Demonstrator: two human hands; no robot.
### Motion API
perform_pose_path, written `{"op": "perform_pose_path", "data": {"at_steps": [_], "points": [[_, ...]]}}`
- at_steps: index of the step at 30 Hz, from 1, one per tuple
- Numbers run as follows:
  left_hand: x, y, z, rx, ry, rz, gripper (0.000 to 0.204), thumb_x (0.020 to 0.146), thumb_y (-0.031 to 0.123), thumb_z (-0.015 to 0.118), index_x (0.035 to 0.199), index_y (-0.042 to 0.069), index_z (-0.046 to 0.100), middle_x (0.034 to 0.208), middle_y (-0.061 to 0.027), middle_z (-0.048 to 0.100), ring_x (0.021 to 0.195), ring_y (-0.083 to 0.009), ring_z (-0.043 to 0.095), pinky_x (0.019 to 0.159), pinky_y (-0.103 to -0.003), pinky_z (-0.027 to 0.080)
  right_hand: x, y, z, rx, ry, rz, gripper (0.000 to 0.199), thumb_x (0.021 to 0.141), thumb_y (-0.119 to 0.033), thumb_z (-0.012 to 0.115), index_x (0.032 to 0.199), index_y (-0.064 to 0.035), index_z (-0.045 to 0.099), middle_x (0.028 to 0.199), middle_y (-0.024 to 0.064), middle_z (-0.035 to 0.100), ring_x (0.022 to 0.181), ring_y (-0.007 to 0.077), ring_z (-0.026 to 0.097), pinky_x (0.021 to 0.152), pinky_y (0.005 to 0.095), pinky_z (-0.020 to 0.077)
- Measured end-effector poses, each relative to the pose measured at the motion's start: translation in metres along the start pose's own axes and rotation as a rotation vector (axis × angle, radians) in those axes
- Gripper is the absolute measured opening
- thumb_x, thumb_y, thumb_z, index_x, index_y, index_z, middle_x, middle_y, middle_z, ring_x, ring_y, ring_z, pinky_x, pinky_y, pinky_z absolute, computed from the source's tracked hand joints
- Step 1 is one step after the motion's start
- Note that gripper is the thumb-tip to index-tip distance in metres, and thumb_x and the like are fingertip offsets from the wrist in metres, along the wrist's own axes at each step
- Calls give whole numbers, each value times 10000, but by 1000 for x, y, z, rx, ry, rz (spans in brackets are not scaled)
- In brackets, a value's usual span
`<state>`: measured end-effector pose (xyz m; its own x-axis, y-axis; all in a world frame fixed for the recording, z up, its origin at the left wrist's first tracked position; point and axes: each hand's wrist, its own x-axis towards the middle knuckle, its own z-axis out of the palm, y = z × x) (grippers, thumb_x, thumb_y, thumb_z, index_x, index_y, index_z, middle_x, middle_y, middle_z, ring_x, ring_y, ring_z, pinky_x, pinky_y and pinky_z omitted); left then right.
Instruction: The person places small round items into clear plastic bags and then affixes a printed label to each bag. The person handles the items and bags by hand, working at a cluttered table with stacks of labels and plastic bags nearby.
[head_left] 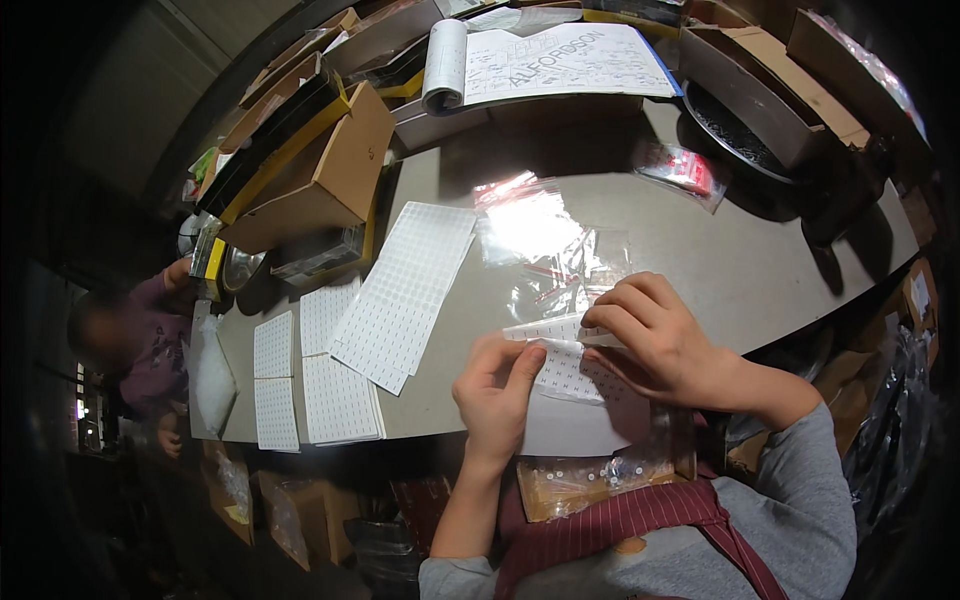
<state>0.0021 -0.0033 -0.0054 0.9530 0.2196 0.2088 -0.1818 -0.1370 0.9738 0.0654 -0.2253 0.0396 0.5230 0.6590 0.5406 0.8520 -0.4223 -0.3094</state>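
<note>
Grey long-sleeved top on show, the right sleeve point(800, 480) at four o'clock pushed up past the wrist, the left sleeve point(455, 578) bunched at six o'clock. Over it, a dark red apron point(610, 525) with fine pale stripes, its strap running toward five o'clock. Both hands bare.

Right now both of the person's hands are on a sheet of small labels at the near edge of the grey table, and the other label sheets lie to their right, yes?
Not quite. The left hand and right hand are indeed on a label sheet at the near edge of the grey table, but the other label sheets lie to the person's left, not right. The head view shows this.
</note>
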Motion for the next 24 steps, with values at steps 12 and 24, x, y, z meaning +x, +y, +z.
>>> {"op": "perform_pose_path", "data": {"at_steps": [12, 24], "points": [[-4, 7, 3, 139, 61, 117, 103, 893, 67, 793, 909, -21, 742, 932, -106, 684, 814, -171, 659, 741, -281, 530, -6, -7, 13, 7, 9, 6, 399, 667, -88, 749, 1036, -66, 599, 994, 111, 578, 968, 339, 556, 895, 418, 446], [3, -6, 3, 393, -224, 491, 98, 842, 76, 774, 847, -4, 718, 849, -155, 720, 1064, -351, 676, 848, -421, 537, 74, 45, 23, 525, -441, 393, 188, 866, -195, 697, 899, -10, 690, 832, 97, 677, 774, 214, 610, 702, 356, 495]]}}
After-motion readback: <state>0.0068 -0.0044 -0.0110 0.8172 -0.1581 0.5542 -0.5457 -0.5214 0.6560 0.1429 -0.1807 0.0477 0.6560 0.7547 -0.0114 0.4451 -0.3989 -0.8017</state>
